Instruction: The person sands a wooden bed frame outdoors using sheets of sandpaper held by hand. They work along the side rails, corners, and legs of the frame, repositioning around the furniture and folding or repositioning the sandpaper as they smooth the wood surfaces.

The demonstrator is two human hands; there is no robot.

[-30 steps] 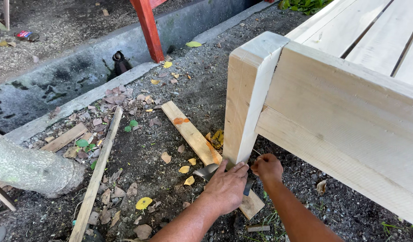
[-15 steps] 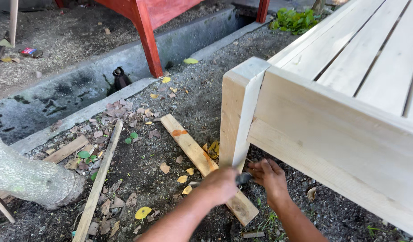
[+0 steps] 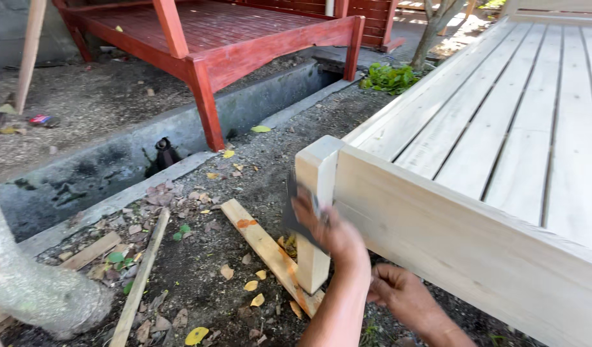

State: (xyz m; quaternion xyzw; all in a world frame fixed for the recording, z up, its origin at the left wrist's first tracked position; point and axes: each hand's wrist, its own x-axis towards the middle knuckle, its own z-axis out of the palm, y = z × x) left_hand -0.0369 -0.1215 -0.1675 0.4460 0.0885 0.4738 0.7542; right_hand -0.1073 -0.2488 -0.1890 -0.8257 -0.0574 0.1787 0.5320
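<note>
Against the post (image 3: pixel 316 193), left hand (image 3: pixel 331 234), grip closed on dark sheet (image 3: pixel 294 215)

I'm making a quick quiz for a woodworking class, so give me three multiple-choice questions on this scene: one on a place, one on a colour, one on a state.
1. Where does the left hand press the dark sheet?
A. on the pale corner post
B. on the tree trunk
C. on the ground plank

2. What colour is the platform behind the ditch?
A. blue
B. red
C. white

3. How is the right hand?
A. gripping a hammer
B. flat on the slats
C. low beside the post, holding nothing visible

Key: 1 A, the hand is against the post; 2 B, its frame is red; 3 C, no tool shows.
</note>
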